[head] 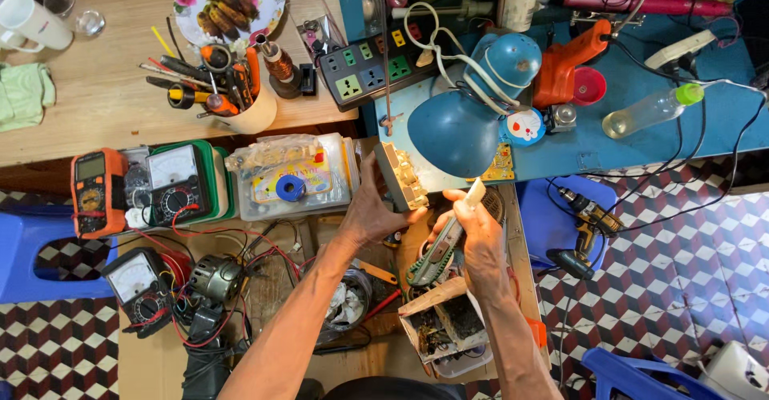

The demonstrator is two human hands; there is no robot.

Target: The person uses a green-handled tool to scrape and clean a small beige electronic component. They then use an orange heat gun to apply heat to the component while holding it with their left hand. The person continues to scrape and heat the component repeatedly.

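From the head camera, the left hand (370, 208) is closed around a small tan electrical block (400, 177), holding it tilted on edge just under the blue desk lamp (473, 116), near the front edge of the blue counter (641, 140). The right hand (477, 236) grips a green utility knife (439, 249) in a fist, its pale tip (474, 192) raised toward the block's lower corner, close to it or just touching; which one cannot be told. To work well here, the block wants a firm brace in the left hand with fingers kept out of the blade's line, short light strokes away from the palm, and the piece kept in the lamp's light. Below the hands sits an open cardboard box (444, 324); meters (172, 184) lie on the left.
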